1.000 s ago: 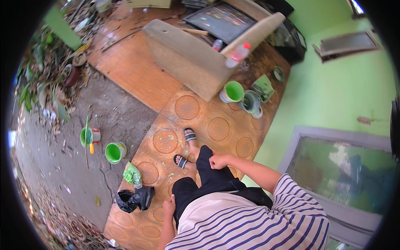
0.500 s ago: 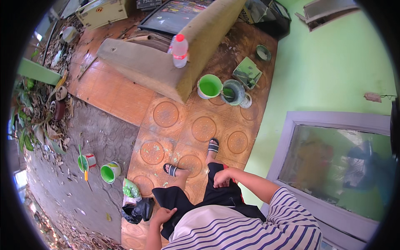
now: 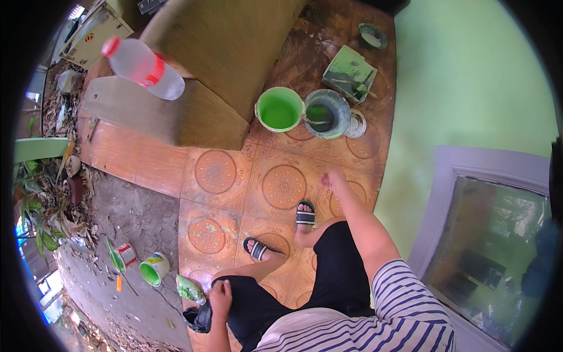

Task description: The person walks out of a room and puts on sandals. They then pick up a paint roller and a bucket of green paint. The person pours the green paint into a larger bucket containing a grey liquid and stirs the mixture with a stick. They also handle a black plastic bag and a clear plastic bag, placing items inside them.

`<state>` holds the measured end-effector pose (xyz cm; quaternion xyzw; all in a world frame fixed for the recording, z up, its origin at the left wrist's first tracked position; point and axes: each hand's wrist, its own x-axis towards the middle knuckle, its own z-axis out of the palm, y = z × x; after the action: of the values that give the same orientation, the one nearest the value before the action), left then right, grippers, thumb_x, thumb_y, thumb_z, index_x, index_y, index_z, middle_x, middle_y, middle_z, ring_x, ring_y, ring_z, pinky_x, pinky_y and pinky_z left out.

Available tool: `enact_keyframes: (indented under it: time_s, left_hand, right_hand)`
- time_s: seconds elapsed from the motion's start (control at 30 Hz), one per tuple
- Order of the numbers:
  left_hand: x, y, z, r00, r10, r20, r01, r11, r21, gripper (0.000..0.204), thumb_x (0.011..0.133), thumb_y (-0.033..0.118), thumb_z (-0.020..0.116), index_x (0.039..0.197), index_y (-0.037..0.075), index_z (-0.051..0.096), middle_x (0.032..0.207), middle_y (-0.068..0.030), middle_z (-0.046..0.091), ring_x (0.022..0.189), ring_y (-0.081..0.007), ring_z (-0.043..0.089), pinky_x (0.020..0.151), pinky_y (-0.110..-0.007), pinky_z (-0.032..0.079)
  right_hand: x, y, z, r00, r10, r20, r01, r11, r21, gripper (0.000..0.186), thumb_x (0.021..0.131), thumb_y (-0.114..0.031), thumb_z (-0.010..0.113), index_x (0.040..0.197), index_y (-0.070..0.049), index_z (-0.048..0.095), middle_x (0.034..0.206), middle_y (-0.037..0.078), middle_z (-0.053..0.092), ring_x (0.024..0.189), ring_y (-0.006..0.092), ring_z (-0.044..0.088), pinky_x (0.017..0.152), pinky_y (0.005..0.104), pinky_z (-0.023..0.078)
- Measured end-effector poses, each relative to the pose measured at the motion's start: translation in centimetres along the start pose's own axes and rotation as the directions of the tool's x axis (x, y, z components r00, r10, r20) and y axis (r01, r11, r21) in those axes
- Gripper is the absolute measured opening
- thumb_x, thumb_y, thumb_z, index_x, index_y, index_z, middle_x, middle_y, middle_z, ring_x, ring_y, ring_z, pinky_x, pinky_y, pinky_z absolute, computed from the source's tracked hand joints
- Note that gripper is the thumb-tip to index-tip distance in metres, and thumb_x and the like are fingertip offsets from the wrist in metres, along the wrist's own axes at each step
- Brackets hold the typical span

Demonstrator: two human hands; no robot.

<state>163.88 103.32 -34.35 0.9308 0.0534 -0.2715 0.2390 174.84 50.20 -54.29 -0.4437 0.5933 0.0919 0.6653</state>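
Observation:
My right hand (image 3: pixel 332 180) is raised over the tiled floor, loosely open with fingers bent and nothing held, short of the buckets. My left hand (image 3: pixel 220 298) is closed at the leg of my black shorts (image 3: pixel 248 305), gripping the fabric. Ahead stand a white bucket of green paint (image 3: pixel 275 114), a grey bucket with a tool in it (image 3: pixel 334 108) and a green-smeared paint tray (image 3: pixel 337 61) holding tools. Beside my left leg lie a green-stained bag (image 3: pixel 189 288) and a black plastic bag (image 3: pixel 198 320).
A cushioned board structure (image 3: pixel 170 111) carries a plastic bottle (image 3: pixel 141 69). Two paint containers (image 3: pixel 154 268) are on the paving at left, near potted plants (image 3: pixel 38 205). A green wall (image 3: pixel 469 76) and grey-framed window (image 3: pixel 446 193) border the right. A round bowl (image 3: pixel 372 36) sits at the back.
My right hand has left my shorts and moved forward. My left hand has stayed at the shorts. The view has shifted toward the bottle and buckets, which now appear nearer.

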Motion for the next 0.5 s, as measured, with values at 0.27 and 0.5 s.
enact_keyframes:
  time_s: [0.27,0.5]
  left_hand:
    - [10.5,-8.6,8.1,0.916,0.009,-0.400,0.030,0.995,0.090,0.021,0.092,0.018,0.060,0.078,0.002,0.061,0.059,-0.0128,0.054,0.051,-0.0262,0.054,0.051,-0.038,0.043]
    - [16.3,-8.3,11.6,0.798,0.077,-0.598,-0.021,0.995,0.099,0.028,0.096,0.021,0.058,0.076,0.000,0.059,0.059,-0.0112,0.051,0.049,-0.0206,0.044,0.048,-0.035,0.036]
  right_hand:
    - [16.5,-3.0,5.1,0.992,-0.009,-0.128,0.060,0.915,0.399,0.049,0.096,-0.032,0.053,0.126,0.004,0.038,0.108,0.021,0.055,0.085,0.0332,0.065,0.074,0.0453,0.062]
    - [23.0,-4.9,4.7,0.917,-0.254,-0.307,0.391,0.718,0.575,0.039,0.093,-0.018,0.058,0.121,0.007,0.046,0.116,0.020,0.055,0.094,0.0318,0.064,0.073,0.0452,0.063]
